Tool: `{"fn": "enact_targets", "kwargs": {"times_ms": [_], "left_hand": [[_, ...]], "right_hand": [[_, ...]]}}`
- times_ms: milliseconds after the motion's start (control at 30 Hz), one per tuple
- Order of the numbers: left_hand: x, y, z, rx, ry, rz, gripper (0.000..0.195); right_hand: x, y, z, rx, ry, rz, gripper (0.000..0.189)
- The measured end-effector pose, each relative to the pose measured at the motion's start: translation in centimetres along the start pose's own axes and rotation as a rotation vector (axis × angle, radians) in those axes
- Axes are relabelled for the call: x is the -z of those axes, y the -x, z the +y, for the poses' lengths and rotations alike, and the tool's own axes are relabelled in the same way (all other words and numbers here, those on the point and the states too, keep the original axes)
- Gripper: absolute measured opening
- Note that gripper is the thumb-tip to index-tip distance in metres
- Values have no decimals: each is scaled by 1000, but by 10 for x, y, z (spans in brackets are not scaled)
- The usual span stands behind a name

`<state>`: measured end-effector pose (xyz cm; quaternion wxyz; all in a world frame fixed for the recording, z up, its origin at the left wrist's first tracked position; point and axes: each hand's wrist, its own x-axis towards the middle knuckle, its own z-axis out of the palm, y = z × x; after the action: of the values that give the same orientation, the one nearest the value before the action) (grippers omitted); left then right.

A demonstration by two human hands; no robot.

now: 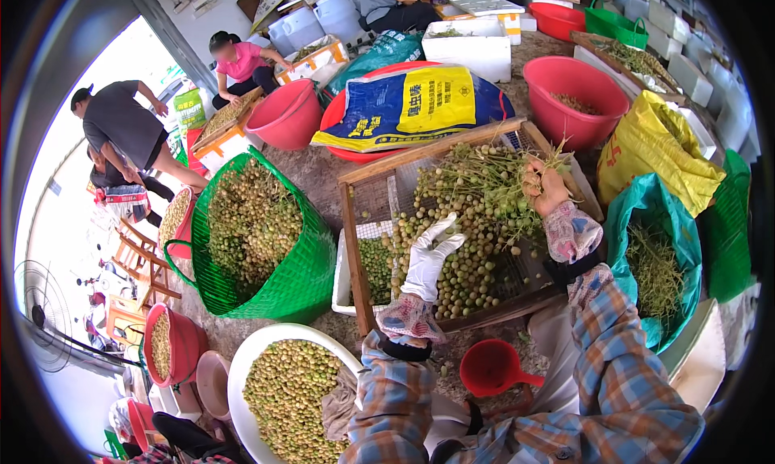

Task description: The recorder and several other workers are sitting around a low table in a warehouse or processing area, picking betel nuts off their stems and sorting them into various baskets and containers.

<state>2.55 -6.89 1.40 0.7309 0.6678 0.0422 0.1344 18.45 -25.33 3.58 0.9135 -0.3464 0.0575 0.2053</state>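
Observation:
A wood-framed wire mesh sieve point(387, 182) lies before me, bearing loose round yellow-green fruits point(466, 288) and a heap of fruit on thin green stems point(484, 173). My right hand point(548, 188), bare, grips a bunch of the stems near the frame's right side. In a white glove, my left hand point(430, 258) rests among the loose fruits with thumb and fingers apart; its fingertips touch or nearly touch them. Beneath the mesh, a white foam box point(345, 282) holds smaller green fruits point(374, 264).
Left of the sieve stands a green woven basket point(290, 264) of stemmed fruit; nearer is a white basin point(242, 349) of loose fruit. A teal sack point(617, 228) of stems stands right. A red dipper point(490, 367) lies by my knees. Several people work or stand beyond.

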Motion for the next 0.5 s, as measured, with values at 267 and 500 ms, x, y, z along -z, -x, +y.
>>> {"fn": "enact_targets", "kwargs": {"times_ms": [267,500], "left_hand": [[-14,1,21,405,186,-54,59],[-3,5,11,397,253,-29,38]], "right_hand": [[-12,11,16,-42,112,-96,8],[-11,5,28,11,216,-124,19]]}}
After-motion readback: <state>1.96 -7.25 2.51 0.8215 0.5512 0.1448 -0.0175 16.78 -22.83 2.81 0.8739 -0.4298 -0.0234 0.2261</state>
